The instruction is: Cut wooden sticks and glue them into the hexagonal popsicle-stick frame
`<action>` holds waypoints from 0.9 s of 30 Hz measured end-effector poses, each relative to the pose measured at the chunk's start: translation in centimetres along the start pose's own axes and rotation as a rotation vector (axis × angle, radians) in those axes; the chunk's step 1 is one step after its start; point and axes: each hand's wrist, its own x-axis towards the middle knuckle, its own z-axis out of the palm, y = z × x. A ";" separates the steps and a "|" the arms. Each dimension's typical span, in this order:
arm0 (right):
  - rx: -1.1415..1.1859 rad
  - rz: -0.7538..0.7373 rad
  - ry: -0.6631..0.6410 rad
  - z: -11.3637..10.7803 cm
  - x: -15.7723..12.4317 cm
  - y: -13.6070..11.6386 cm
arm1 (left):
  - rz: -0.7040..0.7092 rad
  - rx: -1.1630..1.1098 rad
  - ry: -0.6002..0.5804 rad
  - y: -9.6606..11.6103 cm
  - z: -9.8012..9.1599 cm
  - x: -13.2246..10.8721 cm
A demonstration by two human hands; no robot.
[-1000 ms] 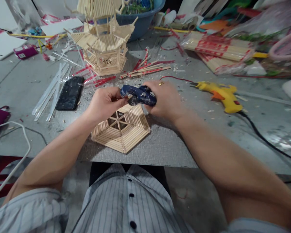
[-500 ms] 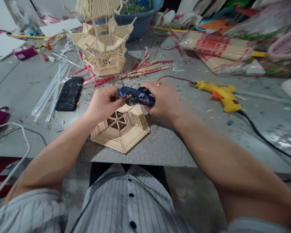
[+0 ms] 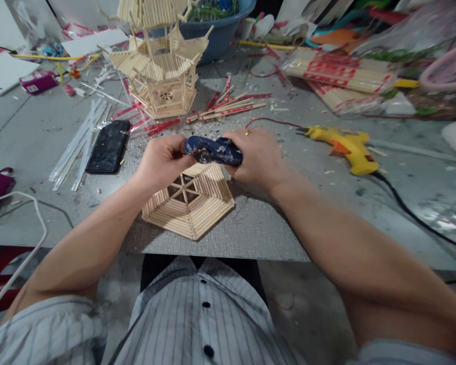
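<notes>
Over the middle of the worktable, my right hand (image 3: 254, 154) is wrapped round a dark blue hand cutter (image 3: 215, 150), held sideways and marked with pale smears. My left hand (image 3: 163, 159) is closed in a pinch at the cutter's jaw end. The pinched wooden stick (image 3: 199, 150) shows only as a pale sliver at the jaw; my fingers and the tool hide the rest. Below both hands lies a flat hexagonal panel (image 3: 190, 218) of wooden sticks, with a six-spoked opening in its centre. Its far left side is partly covered by my left hand.
A tiered wooden stick pavilion (image 3: 163, 76) stands behind my hands. A black phone (image 3: 108, 147) and clear glue sticks (image 3: 79, 144) lie left. A yellow glue gun (image 3: 344, 147) with its black cord is right. Beyond are loose sticks (image 3: 228, 109), bagged sticks (image 3: 338, 71) and a blue basin (image 3: 220, 35).
Both hands stay in nearly the same place. The cutter has shifted very slightly, and less of the pale stick shows at its jaw.
</notes>
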 end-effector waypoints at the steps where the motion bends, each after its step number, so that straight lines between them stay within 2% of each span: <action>1: 0.002 0.000 0.000 0.0 0.0 0.0 | -0.002 -0.007 0.038 0.1 0.0 -0.1; 3: 0.003 -0.001 -0.001 0.0 0.0 0.0 | -0.012 -0.019 0.133 0.4 0.1 -0.2; 7: -0.003 -0.003 -0.007 -0.1 0.0 0.0 | -0.018 -0.026 0.148 0.5 0.3 -0.4; 19: -0.085 0.033 0.012 0.2 -0.1 0.0 | -0.027 -0.027 0.156 0.6 0.3 -0.4; 27: -0.090 0.068 -0.001 0.1 0.0 -0.2 | -0.064 -0.039 0.100 0.3 0.3 -0.3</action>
